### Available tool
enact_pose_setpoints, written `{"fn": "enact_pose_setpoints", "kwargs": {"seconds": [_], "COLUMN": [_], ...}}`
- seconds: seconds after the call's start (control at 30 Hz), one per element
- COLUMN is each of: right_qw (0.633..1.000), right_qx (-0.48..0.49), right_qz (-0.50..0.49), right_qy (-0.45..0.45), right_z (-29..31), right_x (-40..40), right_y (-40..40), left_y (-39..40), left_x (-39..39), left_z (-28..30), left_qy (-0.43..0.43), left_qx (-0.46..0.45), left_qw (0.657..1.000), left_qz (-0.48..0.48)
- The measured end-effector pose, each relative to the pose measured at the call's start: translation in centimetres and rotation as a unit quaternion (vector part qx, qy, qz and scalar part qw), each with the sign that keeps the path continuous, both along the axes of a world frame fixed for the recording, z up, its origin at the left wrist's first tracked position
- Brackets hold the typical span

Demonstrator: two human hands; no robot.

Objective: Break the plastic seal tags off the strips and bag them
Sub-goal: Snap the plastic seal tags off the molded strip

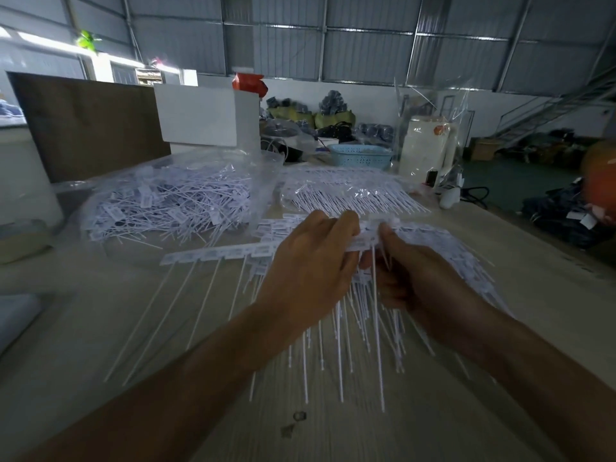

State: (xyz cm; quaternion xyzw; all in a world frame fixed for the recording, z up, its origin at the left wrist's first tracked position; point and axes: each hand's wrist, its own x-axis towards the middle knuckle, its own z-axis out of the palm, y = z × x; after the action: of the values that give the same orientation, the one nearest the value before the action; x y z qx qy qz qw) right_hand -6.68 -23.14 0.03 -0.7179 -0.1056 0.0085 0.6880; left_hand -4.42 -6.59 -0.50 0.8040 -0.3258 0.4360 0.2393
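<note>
- Warehouse setting, with a pale wooden table (100, 328) carrying the work.
- Left hand (310, 261) and right hand (416, 278) both curl around one strip of seal tags (361, 241) above the table's middle, fingers pinching it either side of a joint.
- Toward the far left edge, an open clear bag (166, 201) already holds many loose tags.
- Unbroken strips (213, 255) lie fanned under the hands; plenty seems left.

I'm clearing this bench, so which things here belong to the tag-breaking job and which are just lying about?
Job: left hand and right hand gripping a strip of seal tags; strip on the table; clear bag of loose tags.
Lying about: blue basket; white box; brown board.
</note>
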Motion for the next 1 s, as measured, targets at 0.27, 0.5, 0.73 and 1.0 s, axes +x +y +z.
{"fn": "enact_pose_setpoints", "kwargs": {"seconds": [0.27, 0.5, 0.73, 1.0], "right_qw": [0.995, 0.995, 0.904, 0.772], "right_qx": [-0.012, 0.004, -0.276, -0.424], "right_qz": [-0.068, -0.081, -0.146, -0.156], "right_qy": [-0.072, -0.060, -0.291, -0.447], "right_z": [0.8, 1.8, 1.4, 1.6], "right_x": [-0.4, -0.8, -1.0, -0.8], "right_y": [-0.9, -1.8, -1.8, -2.9], "left_y": [-0.2, 1.6, 1.5, 1.6], "left_x": [0.4, 1.3, 1.1, 1.4], "left_z": [0.4, -0.1, 0.0, 0.3], "left_qy": [0.068, 0.099, 0.008, 0.172], "left_qx": [0.016, 0.006, 0.020, -0.048], "left_qw": [0.994, 0.993, 0.996, 0.964], "left_qz": [-0.088, -0.064, -0.084, -0.196]}}
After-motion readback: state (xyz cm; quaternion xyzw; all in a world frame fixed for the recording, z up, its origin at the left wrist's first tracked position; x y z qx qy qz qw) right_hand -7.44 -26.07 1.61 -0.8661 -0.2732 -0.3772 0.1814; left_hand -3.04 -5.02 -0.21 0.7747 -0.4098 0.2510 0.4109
